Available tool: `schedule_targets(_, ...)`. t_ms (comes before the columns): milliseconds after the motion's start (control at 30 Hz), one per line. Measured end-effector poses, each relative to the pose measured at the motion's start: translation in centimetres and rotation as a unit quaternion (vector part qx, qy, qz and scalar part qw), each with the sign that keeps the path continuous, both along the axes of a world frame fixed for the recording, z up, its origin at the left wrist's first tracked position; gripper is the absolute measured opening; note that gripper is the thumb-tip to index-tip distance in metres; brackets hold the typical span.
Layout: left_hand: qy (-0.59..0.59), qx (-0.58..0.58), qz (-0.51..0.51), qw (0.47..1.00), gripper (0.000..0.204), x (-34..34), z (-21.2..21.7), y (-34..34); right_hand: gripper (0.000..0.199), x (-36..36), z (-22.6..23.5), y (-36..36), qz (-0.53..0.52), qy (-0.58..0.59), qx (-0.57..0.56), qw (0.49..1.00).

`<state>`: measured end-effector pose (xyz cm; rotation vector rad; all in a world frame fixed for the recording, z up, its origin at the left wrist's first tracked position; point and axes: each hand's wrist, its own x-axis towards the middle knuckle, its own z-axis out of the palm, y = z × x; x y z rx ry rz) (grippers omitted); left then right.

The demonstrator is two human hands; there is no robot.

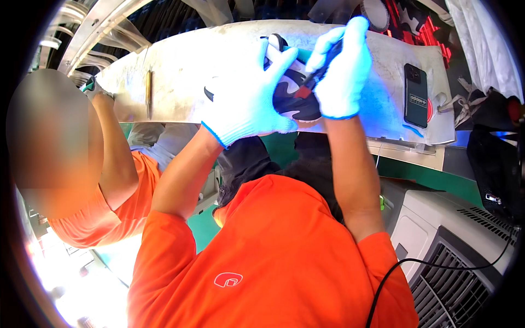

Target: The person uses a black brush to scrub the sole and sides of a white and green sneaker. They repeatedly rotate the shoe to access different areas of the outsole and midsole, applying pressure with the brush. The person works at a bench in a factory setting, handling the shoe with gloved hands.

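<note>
A black-and-white sneaker is at the near edge of the worktable, under my two white-gloved hands. My left hand grips it from the left, thumb and fingers spread round it and covering much of its upper. Closed round a dark-handled tool, my right hand holds the tool slanting down to the left. The tool's reddish-brown tip, perhaps a brush head, is at the shoe's dark panel; whether it touches cannot be made out. Bright blue light washes over my gloves.
A dark phone lies on the pale worktable, near a blue strip. To the left lies a thin yellowish stick. A co-worker's gloved hand rests beyond it. A grey-white machine with vents stands lower right, a black cable before it.
</note>
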<state>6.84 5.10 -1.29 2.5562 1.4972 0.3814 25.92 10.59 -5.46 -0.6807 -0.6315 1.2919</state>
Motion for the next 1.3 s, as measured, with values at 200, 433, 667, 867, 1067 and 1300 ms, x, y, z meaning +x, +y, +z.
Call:
schedule_targets(200, -0.038, -0.002, -0.008, 0.999, 0.117, -0.1, 0.0, 0.4, 0.055, -0.1, -0.3, -0.2, 0.06, 0.021, 0.059, 0.996)
schedule_targets(433, -0.092, 0.045, 0.006, 0.995, 0.107, -0.9, -1.1, -1.4, 0.048, 1.7, 2.8, 0.5, 0.181, -0.167, 0.013, 0.969)
schedule_targets(667, -0.127, 0.044, -0.002, 0.991, 0.112, -1.1, -1.7, -2.5, 0.042, 12.9, -4.9, 0.7, -0.075, -0.634, -0.053, 0.768)
schedule_targets(867, -0.13, 0.115, -0.011, 0.985, 0.114, -1.5, -3.1, -3.9, 0.095, 10.0, -5.9, -6.4, -0.134, -0.635, 0.087, 0.756)
schedule_targets(1067, -0.079, 0.151, -0.003, 0.985, 0.105, -1.3, -3.4, -4.4, 0.101, 3.0, -4.2, -10.5, 0.155, -0.436, 0.014, 0.886)
schedule_targets(1300, -0.079, 0.159, 0.013, 0.984, 0.1, -1.1, -4.4, -5.0, 0.075, 2.0, -4.2, -10.5, 0.106, -0.439, -0.016, 0.892)
